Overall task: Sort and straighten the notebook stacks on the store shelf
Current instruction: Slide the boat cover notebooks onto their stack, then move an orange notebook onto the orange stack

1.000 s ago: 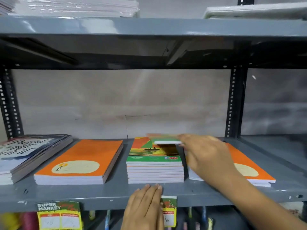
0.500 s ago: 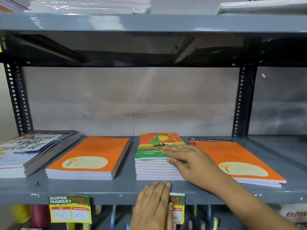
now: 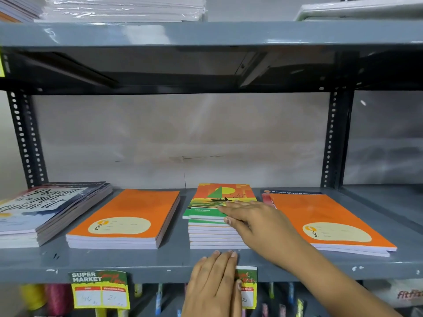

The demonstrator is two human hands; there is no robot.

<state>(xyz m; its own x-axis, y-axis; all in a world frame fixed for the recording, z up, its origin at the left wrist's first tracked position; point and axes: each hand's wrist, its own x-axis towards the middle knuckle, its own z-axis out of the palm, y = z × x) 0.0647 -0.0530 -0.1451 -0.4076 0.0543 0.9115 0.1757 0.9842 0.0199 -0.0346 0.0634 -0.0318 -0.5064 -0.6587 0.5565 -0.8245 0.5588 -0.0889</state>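
Right hand (image 3: 254, 219) flat on notebook stack (image 3: 215, 225)

Four notebook stacks on the grey metal shelf (image 3: 137, 261): one dark-covered lettered stack (image 3: 45, 209) at left, two plain orange-cover stacks with cream ovals (image 3: 128, 216) (image 3: 325, 220), one stack with orange-green sailboat covers (image 3: 219, 197) between them. Sailboat stack shows roughly eight notebooks, edges blurred. Two yellow-green paper price tags on the shelf lip (image 3: 99, 289) (image 3: 248, 284). Two bare hands: left hand (image 3: 215, 284), right hand (image 3: 254, 220). Two perforated black uprights (image 3: 25, 138) (image 3: 332, 138).
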